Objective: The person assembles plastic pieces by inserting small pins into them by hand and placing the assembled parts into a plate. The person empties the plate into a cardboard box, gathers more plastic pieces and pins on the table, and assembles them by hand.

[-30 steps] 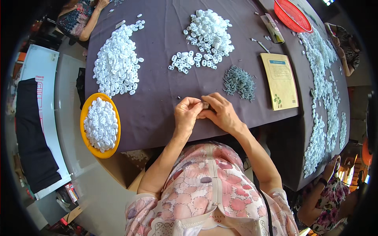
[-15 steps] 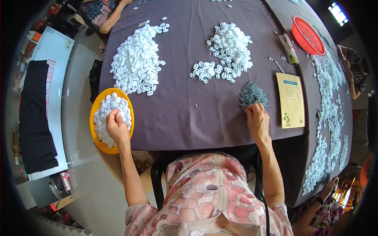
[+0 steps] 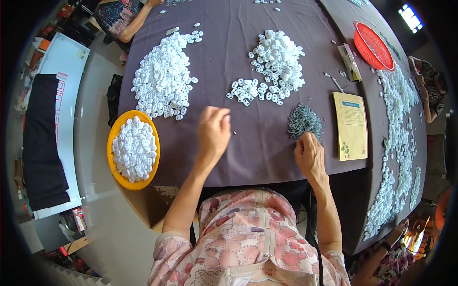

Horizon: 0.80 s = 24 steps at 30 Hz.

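My left hand [image 3: 213, 132] is over the middle of the table, its fingers curled together; whatever they hold is hidden. At the near edge of a pile of small grey screw-like pins [image 3: 304, 120], my right hand [image 3: 311, 153] has its fingers pinched together, and what is in them is too small to make out. A yellow oval bowl [image 3: 114, 164] at the table's left corner is heaped with small white oval plastic pieces [image 3: 136, 148]. More of these pieces lie in a large heap [image 3: 162, 76] farther left and in another heap [image 3: 279, 62] toward the far centre.
A yellow paper packet [image 3: 352, 126] lies right of the pins. Beyond it are an open card pack [image 3: 349, 63] and a red basket [image 3: 373, 46]. White pieces [image 3: 400, 143] cover part of the right-hand table. Other people sit at the far left and right.
My left hand has left the bowl of white pieces and moved right, to the middle of the table. My right hand stays by the grey pins, slightly nearer to me.
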Tool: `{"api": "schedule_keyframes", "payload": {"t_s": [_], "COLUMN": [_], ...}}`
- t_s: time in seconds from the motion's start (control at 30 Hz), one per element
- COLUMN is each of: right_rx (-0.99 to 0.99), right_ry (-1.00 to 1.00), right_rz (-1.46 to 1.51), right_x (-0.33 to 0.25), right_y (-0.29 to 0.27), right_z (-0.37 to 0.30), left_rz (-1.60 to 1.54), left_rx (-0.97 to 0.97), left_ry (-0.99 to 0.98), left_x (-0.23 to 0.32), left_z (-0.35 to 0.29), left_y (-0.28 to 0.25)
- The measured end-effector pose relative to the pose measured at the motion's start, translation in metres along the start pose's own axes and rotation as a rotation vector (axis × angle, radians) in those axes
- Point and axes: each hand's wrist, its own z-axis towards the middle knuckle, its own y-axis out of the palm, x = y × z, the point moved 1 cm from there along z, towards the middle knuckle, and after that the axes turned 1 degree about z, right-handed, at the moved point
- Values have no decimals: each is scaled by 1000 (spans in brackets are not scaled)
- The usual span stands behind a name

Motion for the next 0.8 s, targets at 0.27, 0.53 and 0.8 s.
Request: {"api": "schedule_keyframes", "payload": {"t_s": [0.27,0.53,0.8], "right_rx": [29,16,104], "right_ry": [22,-6,9], "right_rz": [94,106,156], "right_x": [0,3,-9], "right_y": [-6,-3,-4], "right_z": [-2,-5,0], "left_rz": [134,100,-144], "left_rx": [-66,-121,-64], "left_ry": [91,114,-18], "left_x": [15,8,-5], "left_z": [24,9,10], "left_y": [51,44,38]}}
